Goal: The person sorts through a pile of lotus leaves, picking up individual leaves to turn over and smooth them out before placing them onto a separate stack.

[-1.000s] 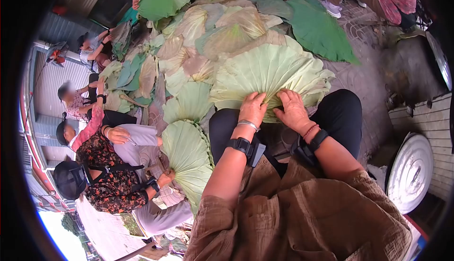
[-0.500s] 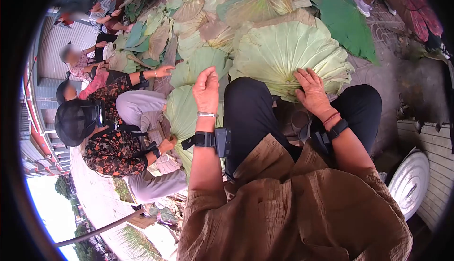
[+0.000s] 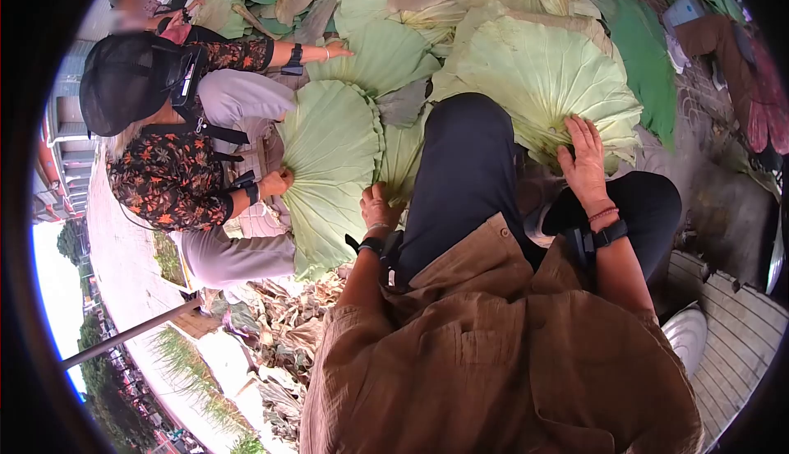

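Green lotus leaf (image 3: 542, 76) under flat right hand (image 3: 585, 162), left hand (image 3: 376, 207) perhaps pinching

Both my hands low and apart, one either side of my left thigh.

My left hand (image 3: 376, 206): arm dropped straight down beside the thigh, wrist strapped with a black band and a bangle, fingers curled loosely downward, knuckles toward me; whether they pinch anything I cannot tell. My right hand (image 3: 585, 158): forearm stretched forward between the knees, wrist carrying a black strap and a red bead bracelet, palm down, fingers extended and slightly spread, lying flat. Both elbows bent, upper arms in brown sleeves close to the torso.
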The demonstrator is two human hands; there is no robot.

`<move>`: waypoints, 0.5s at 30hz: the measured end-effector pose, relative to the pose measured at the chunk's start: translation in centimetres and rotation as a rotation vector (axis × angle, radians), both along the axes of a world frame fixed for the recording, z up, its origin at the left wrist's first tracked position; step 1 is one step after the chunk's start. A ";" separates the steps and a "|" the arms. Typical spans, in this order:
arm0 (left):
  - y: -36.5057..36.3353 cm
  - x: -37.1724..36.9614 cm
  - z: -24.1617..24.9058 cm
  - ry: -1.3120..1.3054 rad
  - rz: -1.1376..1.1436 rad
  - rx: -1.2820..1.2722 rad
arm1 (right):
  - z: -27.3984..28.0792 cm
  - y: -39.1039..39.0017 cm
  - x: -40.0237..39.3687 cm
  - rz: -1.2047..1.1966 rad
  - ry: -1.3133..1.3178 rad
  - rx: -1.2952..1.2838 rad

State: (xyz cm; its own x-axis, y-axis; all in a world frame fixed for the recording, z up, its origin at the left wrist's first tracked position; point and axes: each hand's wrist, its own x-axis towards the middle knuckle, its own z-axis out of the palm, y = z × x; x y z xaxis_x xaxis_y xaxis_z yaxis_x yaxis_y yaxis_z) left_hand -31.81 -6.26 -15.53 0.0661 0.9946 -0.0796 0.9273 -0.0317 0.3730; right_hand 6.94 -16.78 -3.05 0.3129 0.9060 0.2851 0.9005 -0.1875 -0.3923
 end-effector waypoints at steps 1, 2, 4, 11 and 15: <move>0.3 -0.3 -0.8 -0.008 0.009 -0.001 | -0.1 -0.1 0.0 -0.006 0.003 0.009; 0.9 -0.4 -1.4 -0.015 -0.056 -0.018 | -0.2 -0.1 0.2 -0.010 -0.001 0.017; 1.8 -2.0 -1.2 -0.037 -0.168 -0.016 | 0.7 -0.3 -0.9 -0.006 -0.016 0.036; 3.0 -4.6 0.0 -0.266 -0.024 0.006 | 0.0 -0.3 -0.6 -0.008 -0.021 0.050; 5.4 -5.9 3.4 -0.269 0.014 0.115 | 0.0 -0.4 -0.7 -0.033 0.001 0.054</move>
State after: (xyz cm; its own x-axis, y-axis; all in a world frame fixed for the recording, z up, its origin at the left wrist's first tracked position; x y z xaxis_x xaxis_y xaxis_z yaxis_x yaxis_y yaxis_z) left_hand -37.72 -0.87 -12.17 0.0561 0.9970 0.0526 0.7962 -0.0764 0.6002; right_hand 6.26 -17.14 -3.04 0.3428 0.8783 0.3332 0.8938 -0.1957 -0.4035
